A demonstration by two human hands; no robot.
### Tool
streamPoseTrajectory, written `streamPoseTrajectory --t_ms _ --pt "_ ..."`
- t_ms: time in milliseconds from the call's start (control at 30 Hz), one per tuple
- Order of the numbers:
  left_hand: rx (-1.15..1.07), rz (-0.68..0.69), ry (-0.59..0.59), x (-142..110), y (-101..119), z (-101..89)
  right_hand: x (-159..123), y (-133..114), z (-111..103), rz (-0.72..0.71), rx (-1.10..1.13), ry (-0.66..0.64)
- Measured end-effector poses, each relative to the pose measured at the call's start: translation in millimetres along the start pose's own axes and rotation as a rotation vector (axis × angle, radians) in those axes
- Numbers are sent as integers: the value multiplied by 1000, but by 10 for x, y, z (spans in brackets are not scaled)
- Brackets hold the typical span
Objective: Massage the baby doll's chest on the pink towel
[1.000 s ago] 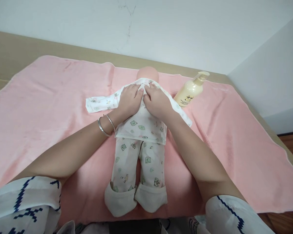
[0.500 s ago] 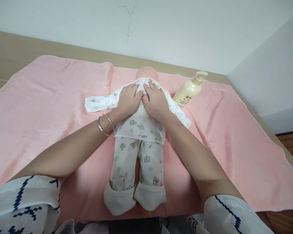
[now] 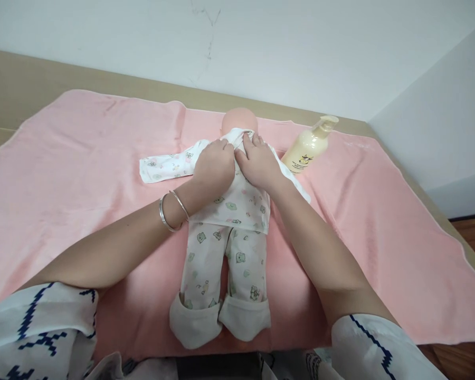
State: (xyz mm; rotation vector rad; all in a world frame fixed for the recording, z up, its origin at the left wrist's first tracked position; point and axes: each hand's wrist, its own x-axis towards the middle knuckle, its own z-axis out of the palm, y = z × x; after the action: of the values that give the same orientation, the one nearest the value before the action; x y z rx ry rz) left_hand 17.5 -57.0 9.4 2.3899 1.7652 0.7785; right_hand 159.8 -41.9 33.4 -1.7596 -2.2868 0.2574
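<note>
A doll lies on its front or back, I cannot tell which, its smooth round head (image 3: 239, 120) at the far end. It wears a white printed shirt (image 3: 241, 211) and matching trousers (image 3: 247, 258) with folded-over white foot cuffs. On the left upper part of the shirt, my left hand (image 3: 214, 169) is closed with bent fingers, the cloth wrinkling around it; its fingertips are hidden. Beside it my right hand (image 3: 260, 163) rests on the shirt, fingers stretched out and slightly apart, touching near the collar.
Under the doll spreads a pink blanket (image 3: 83, 158) on a wooden surface (image 3: 24, 74) against a white wall. A pale yellow pump bottle (image 3: 306, 148) lies tilted to the right of the doll, close to its sleeve.
My left hand, flat on the shirt before, has curled its fingers in, and the cloth near the collar and left shoulder has shifted. My right hand stays nearly in place.
</note>
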Motion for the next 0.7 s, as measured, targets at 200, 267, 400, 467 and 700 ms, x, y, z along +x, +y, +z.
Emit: streamPoseTrajectory --t_ms 200,267,400,467,700 --pt "-124 8 1 64 -90 49 -117 -106 -52 -39 -109 11" --pt "-158 2 -8 90 -138 62 -193 -178 -79 -43 -177 14" --pt "-213 10 -19 128 -201 95 -310 -278 -109 -103 -300 20" --pt "-229 -4 -9 140 -216 120 -329 -290 -120 -127 -311 29" --pt "-245 -26 51 94 -177 154 -191 -178 -116 -68 -145 13"
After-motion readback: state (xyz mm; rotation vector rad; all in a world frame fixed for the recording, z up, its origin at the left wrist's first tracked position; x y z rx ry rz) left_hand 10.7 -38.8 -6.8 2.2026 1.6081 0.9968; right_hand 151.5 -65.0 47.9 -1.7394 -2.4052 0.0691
